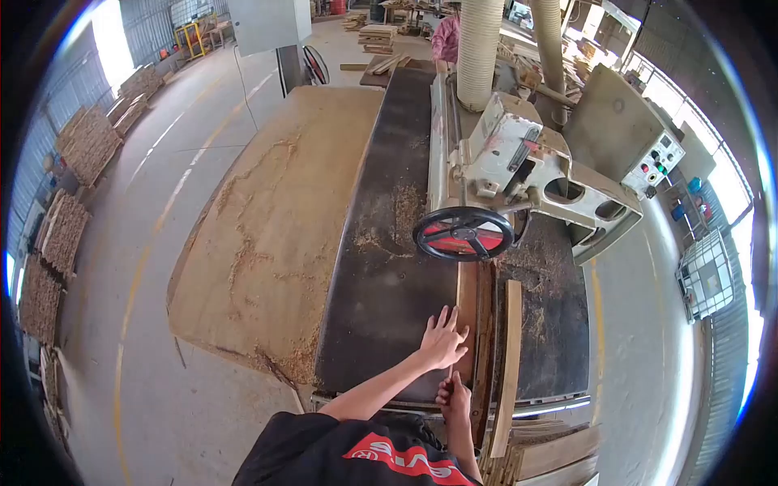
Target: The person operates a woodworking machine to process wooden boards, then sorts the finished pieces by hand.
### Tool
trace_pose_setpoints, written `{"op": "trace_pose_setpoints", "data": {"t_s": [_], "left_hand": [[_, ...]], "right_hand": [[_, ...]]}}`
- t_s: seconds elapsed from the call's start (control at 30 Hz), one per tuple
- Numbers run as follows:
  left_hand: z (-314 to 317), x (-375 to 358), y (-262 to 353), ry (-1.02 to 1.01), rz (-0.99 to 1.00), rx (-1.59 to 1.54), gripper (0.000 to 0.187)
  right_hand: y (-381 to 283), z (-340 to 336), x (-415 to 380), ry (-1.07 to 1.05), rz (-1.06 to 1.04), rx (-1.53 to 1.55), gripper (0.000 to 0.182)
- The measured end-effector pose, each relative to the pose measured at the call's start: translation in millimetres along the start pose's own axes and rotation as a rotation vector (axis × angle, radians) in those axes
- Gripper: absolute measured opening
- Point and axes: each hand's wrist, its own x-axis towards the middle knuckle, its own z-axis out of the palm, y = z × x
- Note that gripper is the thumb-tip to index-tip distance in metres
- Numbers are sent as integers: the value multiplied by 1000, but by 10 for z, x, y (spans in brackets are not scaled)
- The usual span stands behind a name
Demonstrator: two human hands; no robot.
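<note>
A wooden board (467, 285) lies flat on the dark machine table (377, 324), alongside a brown wooden guide (485, 324). My left hand (443, 340) rests on the board and its left edge, fingers spread. Closer to my body, my right hand (455, 397) is closed at the board's near end, with the fingers curled and partly hidden. Beyond my hands, the board runs in under the woodworking machine (519, 154), below a black handwheel (463, 233) with red behind its spokes.
Right of the guide lies a loose wooden strip (510, 348). Stacked boards (559, 454) stand at the lower right. A large sawdust-strewn panel (275, 219) adjoins the table's left side. A control box (658, 162) and ribbed hoses (478, 57) are beyond. A person in pink (445, 39) stands at the far end.
</note>
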Motion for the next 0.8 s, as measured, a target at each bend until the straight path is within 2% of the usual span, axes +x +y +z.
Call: {"op": "trace_pose_setpoints", "data": {"t_s": [0.07,0.17,0.27,0.37,0.43,0.57,0.7,0.77,0.8], "left_hand": [[-140,34,-26,-33,2,-72,67],[-172,35,-265,126,52,-66,66],[243,-19,-346,511,195,-115,65],[518,-175,-475,577,194,-215,67],[477,-256,-495,686,181,-319,64],[503,-301,-526,712,137,-386,63],[493,-328,-480,685,157,-341,60],[469,-333,-466,702,164,-319,59],[456,-322,-462,714,165,-306,59]], "right_hand": [[-93,56,10,14,7,15,39],[-223,342,236,34,-57,-38,41],[-378,521,351,56,-100,-50,40],[-473,637,525,65,-135,-10,39],[-539,741,646,103,-182,-39,40],[-702,887,853,68,-199,-29,39],[-895,1028,386,60,-588,-319,32],[-960,923,6,16,-822,-487,26],[-1001,771,-95,75,-954,-653,19]]}}
